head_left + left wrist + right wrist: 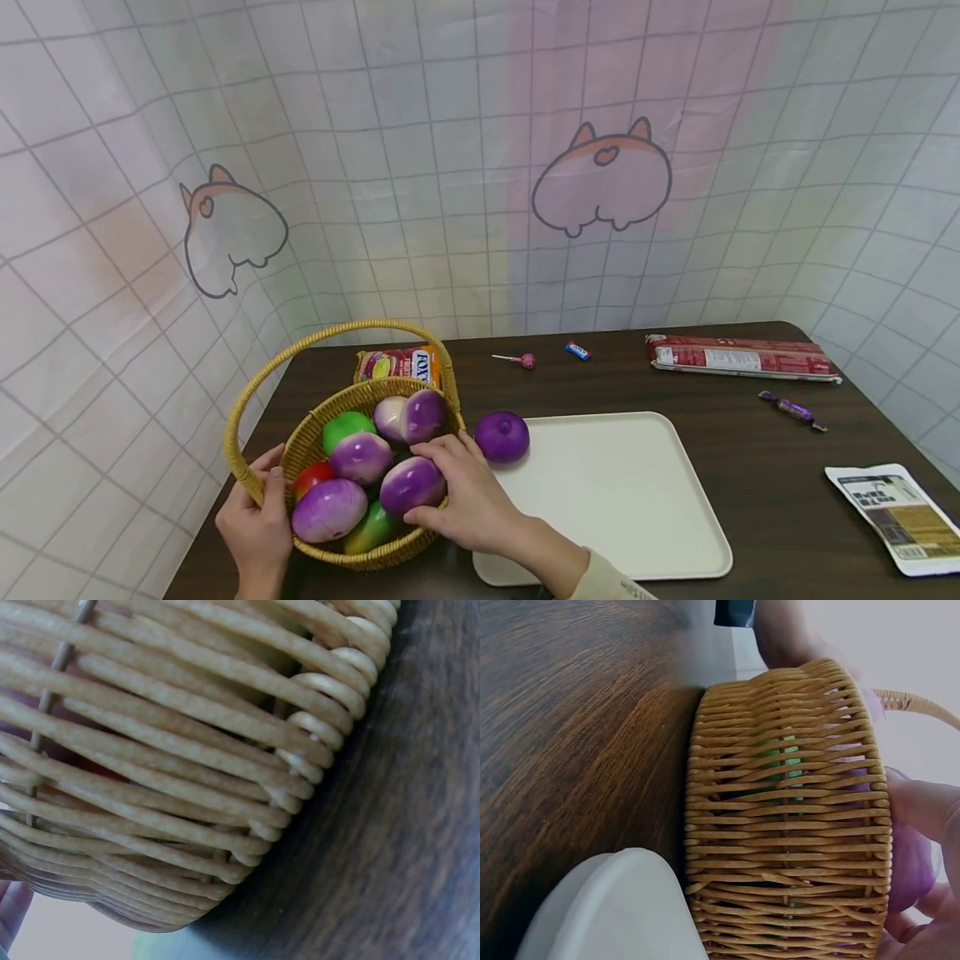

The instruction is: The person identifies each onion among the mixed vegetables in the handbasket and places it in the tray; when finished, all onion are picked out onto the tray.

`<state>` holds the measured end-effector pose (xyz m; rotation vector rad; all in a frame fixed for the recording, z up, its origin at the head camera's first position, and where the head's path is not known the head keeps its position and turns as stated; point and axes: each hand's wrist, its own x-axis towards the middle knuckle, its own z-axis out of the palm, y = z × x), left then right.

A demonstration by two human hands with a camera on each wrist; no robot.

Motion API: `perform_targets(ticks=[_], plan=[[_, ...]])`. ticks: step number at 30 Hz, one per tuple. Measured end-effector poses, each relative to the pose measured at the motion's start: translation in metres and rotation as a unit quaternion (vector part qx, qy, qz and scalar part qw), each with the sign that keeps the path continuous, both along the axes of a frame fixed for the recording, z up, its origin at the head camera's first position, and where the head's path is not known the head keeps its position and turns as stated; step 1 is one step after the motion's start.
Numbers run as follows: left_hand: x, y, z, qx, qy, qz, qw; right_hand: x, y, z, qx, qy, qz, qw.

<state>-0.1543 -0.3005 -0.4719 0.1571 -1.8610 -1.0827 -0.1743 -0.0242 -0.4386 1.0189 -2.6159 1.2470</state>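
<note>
A wicker basket [367,560] with a tall arched handle stands at the front left, full of glossy produce. Inside lie several purple-and-white eggplants [330,510], a green pepper-like piece [347,432], a red piece [312,477] and a green-yellow mango-like one [372,528]. My left hand [258,521] grips the basket's left rim by the foot of the handle. At the right side my right hand [472,496] holds one purple-and-white eggplant [411,487] between thumb and fingers, at rim height. A round purple piece [502,437] lies outside, beside the tray's corner. The basket hides the lower produce.
A white tray [622,492] lies right of the basket. Behind are a Fox's candy bag [397,365], a lollipop [527,361] and a small blue candy [578,351]. Rightward lie a long red package [738,358], a purple wrapped candy [793,409] and a white-brown pouch [900,517].
</note>
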Motion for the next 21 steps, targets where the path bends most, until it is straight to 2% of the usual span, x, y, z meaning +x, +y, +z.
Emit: perform_targets(ticks=[10,18,21], plan=[[-0.002,0.0,0.002,0.004,0.01,-0.009,0.9999,-0.004,0.006,0.006,-0.086,-0.042,-0.001,0.995],[-0.001,0.001,0.001,0.001,0.016,-0.003,0.9999,-0.007,0.013,0.011,-0.118,-0.065,0.029,0.99],[-0.001,0.001,0.0,0.005,0.01,-0.004,0.9999,-0.008,0.017,0.015,-0.12,-0.059,0.041,0.99]])
